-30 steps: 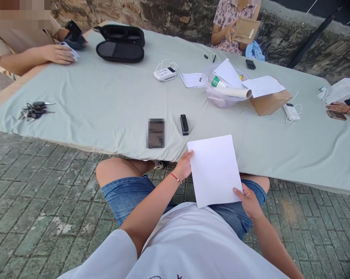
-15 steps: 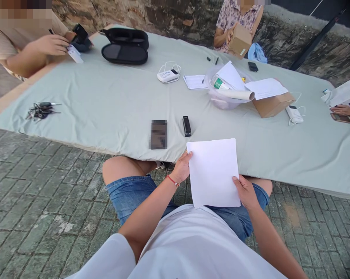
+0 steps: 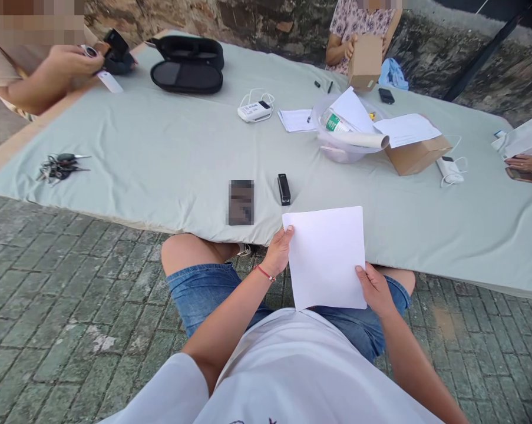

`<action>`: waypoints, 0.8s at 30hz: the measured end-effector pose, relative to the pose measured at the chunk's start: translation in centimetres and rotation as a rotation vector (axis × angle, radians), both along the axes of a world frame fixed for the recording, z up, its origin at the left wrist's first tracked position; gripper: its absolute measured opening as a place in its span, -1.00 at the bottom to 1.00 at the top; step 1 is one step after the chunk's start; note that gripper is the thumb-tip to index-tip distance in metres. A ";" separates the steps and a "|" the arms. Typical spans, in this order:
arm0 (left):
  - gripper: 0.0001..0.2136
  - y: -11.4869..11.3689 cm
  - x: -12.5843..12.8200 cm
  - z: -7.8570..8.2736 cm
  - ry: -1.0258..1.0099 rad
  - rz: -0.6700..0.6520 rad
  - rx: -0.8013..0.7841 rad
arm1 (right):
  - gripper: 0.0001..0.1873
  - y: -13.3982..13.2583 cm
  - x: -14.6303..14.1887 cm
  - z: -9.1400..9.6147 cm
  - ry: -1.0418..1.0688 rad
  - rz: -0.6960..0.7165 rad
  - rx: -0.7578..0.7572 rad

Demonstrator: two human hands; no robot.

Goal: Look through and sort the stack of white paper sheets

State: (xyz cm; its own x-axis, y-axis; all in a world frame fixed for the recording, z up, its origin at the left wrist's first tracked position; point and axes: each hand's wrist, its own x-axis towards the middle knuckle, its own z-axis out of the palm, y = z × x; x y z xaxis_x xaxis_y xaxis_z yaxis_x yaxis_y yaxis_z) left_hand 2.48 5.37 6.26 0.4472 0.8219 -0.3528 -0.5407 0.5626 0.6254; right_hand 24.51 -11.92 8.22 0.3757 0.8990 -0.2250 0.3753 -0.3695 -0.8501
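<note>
White paper (image 3: 327, 259), one sheet or a thin stack, is held over my lap with its far edge over the table's front edge. My left hand (image 3: 280, 250) pinches its left side, thumb on top and fingers hidden beneath. At the lower right side my right hand (image 3: 375, 288) grips the paper the same way. Just beyond the paper on the cloth lies a black stapler (image 3: 284, 189). Left of the stapler is a dark flat rectangular thing (image 3: 241, 203), blurred out.
A pale green cloth covers the table (image 3: 168, 153). On it are keys (image 3: 61, 167), an open black case (image 3: 188, 68), a white corded device (image 3: 255, 111), a plastic basin (image 3: 343, 154) and a cardboard box (image 3: 418, 158). Other people sit around; one holds a box (image 3: 365, 62).
My hands keep hold of the paper, which has tilted slightly. Across the table, a person's cardboard box has turned more upright. The person at the left has shifted their hands.
</note>
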 end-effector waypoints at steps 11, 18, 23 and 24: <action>-0.59 -0.1 -0.3 0.4 -0.007 -0.032 -0.011 | -0.58 0.2 0.2 0.2 -0.032 0.007 0.026; -0.54 -0.1 0.0 0.0 0.074 0.030 -0.050 | -0.50 0.5 0.5 0.1 -0.078 0.015 -0.018; -0.53 0.0 0.1 -1.1 0.199 0.124 -0.095 | -0.33 0.8 0.1 -0.9 -0.092 0.000 -0.007; -0.54 0.1 0.1 -1.3 0.220 0.138 -0.099 | -0.34 0.8 0.0 -1.0 -0.087 0.008 -0.009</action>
